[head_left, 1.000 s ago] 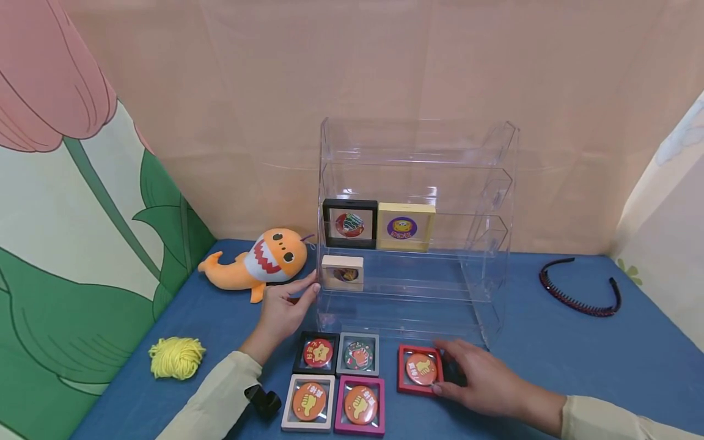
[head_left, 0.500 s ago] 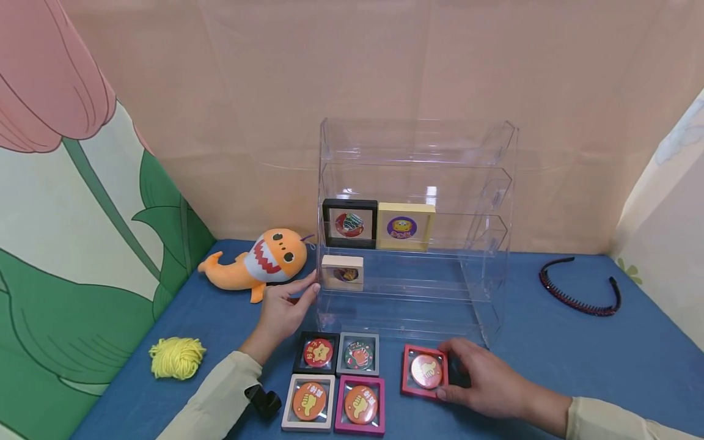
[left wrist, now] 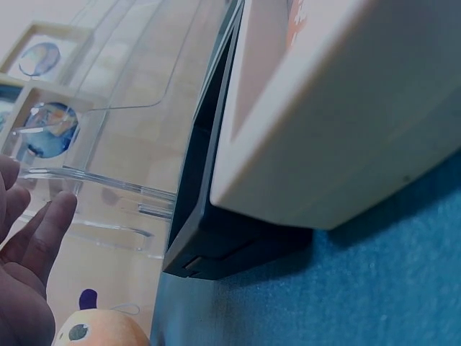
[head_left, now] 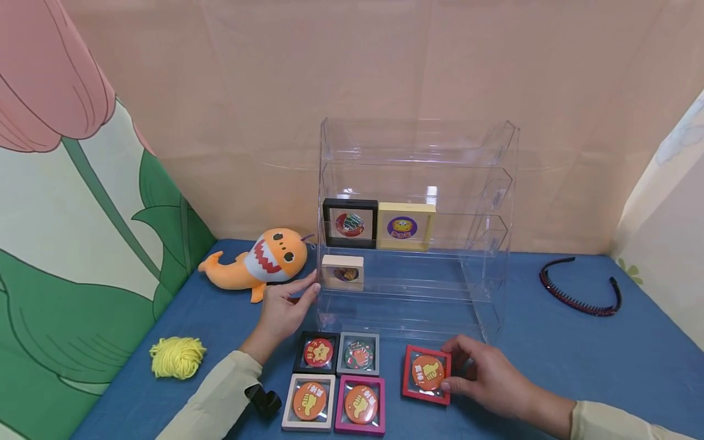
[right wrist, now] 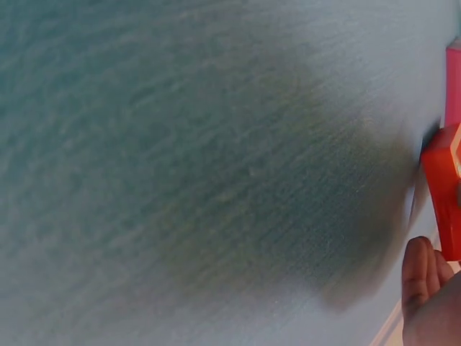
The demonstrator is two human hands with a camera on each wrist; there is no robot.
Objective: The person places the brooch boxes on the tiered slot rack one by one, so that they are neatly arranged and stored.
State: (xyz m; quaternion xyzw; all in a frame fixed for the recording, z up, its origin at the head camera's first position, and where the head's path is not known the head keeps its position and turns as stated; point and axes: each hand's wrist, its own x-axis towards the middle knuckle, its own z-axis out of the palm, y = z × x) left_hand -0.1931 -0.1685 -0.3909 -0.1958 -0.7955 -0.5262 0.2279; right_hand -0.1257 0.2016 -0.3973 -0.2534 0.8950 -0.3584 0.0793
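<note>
In the head view my right hand (head_left: 489,376) pinches the right side of a small red display frame (head_left: 426,374) low over the blue table. An orange round badge with a thumbs-up sits inside it. My left hand (head_left: 283,311) touches the left side of a clear acrylic tiered rack (head_left: 418,311) with extended fingers. On the rack stand a black frame (head_left: 350,206), a pale yellow frame (head_left: 431,229) and a smaller cream frame (head_left: 341,261). The right wrist view catches the red frame (right wrist: 441,191) beside my fingertips (right wrist: 415,270).
Before the rack lie a black frame (head_left: 299,354), a grey frame (head_left: 357,337), a white frame (head_left: 286,403) and a magenta frame (head_left: 360,429), each holding a badge. An orange plush shark (head_left: 231,278) and yellow yarn (head_left: 178,357) are left, a dark headband (head_left: 577,302) right.
My right hand has shifted the red frame slightly to the right, and its angle has changed a little. The left hand stays at the rack's side.
</note>
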